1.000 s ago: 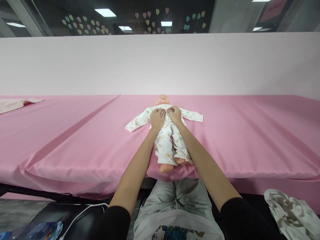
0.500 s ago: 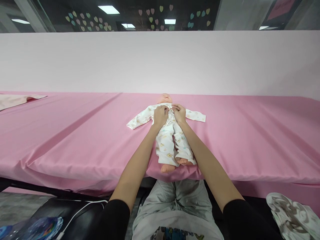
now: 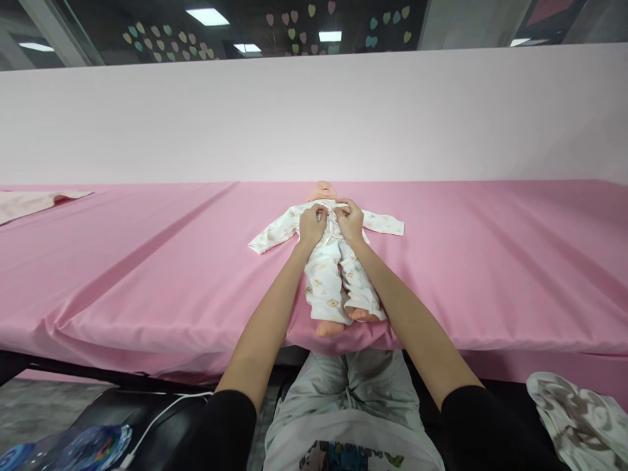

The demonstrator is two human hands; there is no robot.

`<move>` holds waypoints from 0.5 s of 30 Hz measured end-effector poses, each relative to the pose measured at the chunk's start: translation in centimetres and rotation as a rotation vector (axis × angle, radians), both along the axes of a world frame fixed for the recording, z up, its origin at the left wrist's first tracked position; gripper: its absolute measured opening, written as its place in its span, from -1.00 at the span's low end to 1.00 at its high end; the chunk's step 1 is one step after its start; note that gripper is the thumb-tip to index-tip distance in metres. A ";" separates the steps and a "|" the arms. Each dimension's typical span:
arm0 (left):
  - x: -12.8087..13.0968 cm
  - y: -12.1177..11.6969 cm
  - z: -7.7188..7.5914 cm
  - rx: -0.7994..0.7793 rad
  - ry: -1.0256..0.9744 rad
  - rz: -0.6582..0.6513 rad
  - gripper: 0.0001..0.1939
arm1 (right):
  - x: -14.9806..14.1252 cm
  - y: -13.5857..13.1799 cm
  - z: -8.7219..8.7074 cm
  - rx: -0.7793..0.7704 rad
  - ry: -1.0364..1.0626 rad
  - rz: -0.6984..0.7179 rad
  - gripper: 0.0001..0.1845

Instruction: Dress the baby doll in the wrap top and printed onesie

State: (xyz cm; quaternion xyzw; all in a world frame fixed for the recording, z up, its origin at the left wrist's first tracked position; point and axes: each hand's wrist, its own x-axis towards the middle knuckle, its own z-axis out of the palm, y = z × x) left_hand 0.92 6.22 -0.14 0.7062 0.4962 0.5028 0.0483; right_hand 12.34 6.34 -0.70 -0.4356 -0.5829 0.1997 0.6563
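A baby doll (image 3: 322, 191) lies on its back on the pink table (image 3: 147, 261), head away from me, feet at the near edge. It wears a white printed romper (image 3: 326, 275) with both sleeves spread sideways. My left hand (image 3: 312, 225) and my right hand (image 3: 351, 221) rest on the doll's chest just under the neck. Both are closed, pinching the romper's front edges together at the collar.
A pale pink cloth (image 3: 34, 201) lies at the far left of the table. A white patterned cloth (image 3: 574, 412) sits low at the right, below the table edge. A white cable (image 3: 161, 412) and a colourful plastic item (image 3: 73, 445) lie at lower left. A pale wall stands behind the table.
Both hands have crept slightly up the doll's chest toward the neck, still pinching the romper's front. The doll has not moved.
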 end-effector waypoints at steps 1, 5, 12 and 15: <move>0.0 0.0 0.0 -0.001 0.011 0.009 -0.85 | 0.0 0.0 0.0 0.001 -0.014 -0.013 -0.73; 0.0 0.0 -0.1 0.001 0.039 0.025 -0.83 | -0.2 0.1 0.0 0.033 -0.085 -0.031 -0.71; 0.0 0.3 0.0 -0.039 0.053 0.005 -0.82 | 0.0 0.6 -0.2 0.034 -0.042 -0.020 -0.74; -0.1 0.3 0.1 -0.041 0.059 -0.001 -0.81 | 0.0 0.6 -0.2 0.053 -0.042 0.011 -0.75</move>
